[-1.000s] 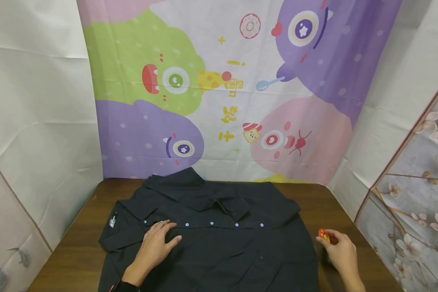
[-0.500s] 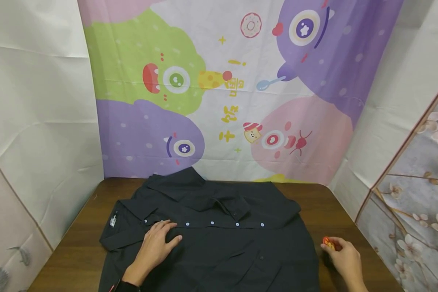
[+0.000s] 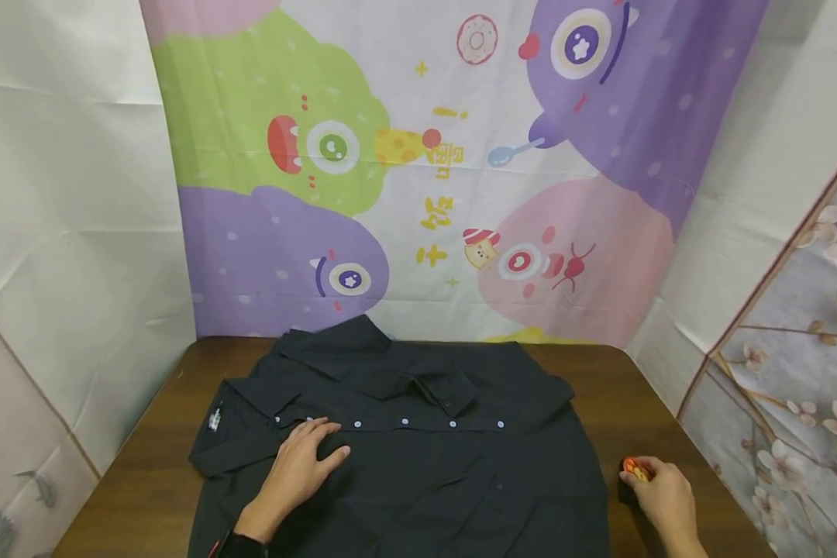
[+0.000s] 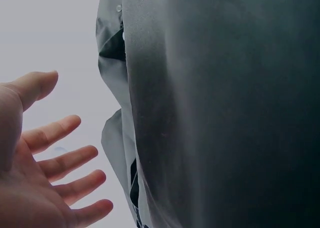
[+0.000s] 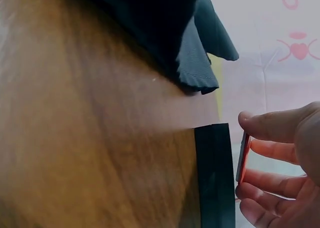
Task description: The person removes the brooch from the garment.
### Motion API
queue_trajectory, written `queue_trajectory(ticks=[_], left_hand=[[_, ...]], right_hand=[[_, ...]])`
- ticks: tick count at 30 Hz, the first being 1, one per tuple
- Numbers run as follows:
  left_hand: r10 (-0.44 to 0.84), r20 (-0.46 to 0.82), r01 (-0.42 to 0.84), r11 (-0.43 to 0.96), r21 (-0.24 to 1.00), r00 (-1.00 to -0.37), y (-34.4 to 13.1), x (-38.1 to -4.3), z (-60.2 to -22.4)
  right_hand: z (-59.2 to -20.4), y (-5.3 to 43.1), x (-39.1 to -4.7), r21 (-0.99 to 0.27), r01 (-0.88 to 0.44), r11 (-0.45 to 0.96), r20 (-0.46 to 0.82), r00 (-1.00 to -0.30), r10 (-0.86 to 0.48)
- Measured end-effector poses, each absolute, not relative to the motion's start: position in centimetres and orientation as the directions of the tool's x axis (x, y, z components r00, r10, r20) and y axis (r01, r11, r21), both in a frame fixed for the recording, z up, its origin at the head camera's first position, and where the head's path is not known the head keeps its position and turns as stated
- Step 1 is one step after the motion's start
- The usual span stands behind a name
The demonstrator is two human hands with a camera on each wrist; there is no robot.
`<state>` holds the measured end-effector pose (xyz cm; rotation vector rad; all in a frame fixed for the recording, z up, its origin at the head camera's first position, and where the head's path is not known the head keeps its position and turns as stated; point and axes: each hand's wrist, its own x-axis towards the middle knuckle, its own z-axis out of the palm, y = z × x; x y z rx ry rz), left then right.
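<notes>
A black button-up shirt (image 3: 404, 465) with a row of white buttons lies spread over the table. My left hand (image 3: 303, 465) rests on its left part, near the button row, fingers spread and relaxed; in the left wrist view the same hand (image 4: 45, 173) holds nothing. Right of the shirt, my right hand (image 3: 663, 496) pinches a small, flat red-and-yellow piece (image 3: 635, 468) between thumb and fingers. The right wrist view shows this piece (image 5: 243, 159) edge-on, thin and upright. Close beside it stands a dark, straight-sided block (image 5: 215, 175), mostly hidden by the hand in the head view.
The brown wooden table (image 3: 174, 434) shows on both sides of the shirt. At its back edge hangs a cartoon-printed cloth (image 3: 418, 194). White sheeting (image 3: 77, 194) walls the left side, and a flower-patterned panel (image 3: 802, 418) stands at the right.
My right hand has moved rightward and slightly toward me, still pinching the red-and-yellow piece. A dark block now shows at its fingertips. The left hand stays on the shirt.
</notes>
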<state>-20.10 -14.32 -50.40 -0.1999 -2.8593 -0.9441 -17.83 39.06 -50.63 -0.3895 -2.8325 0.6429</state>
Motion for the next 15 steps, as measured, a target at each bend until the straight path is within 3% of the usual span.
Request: queue_trajectory(ticks=[15], left_hand=[[0.094, 0.135, 0.156, 0.795, 0.586, -0.986, -14.49, -19.96, -50.27]], right_hand=[[-50.8, 39.44, -17.19, -0.376, 0.191, 0.907, 0.173, -0.947, 0.271]])
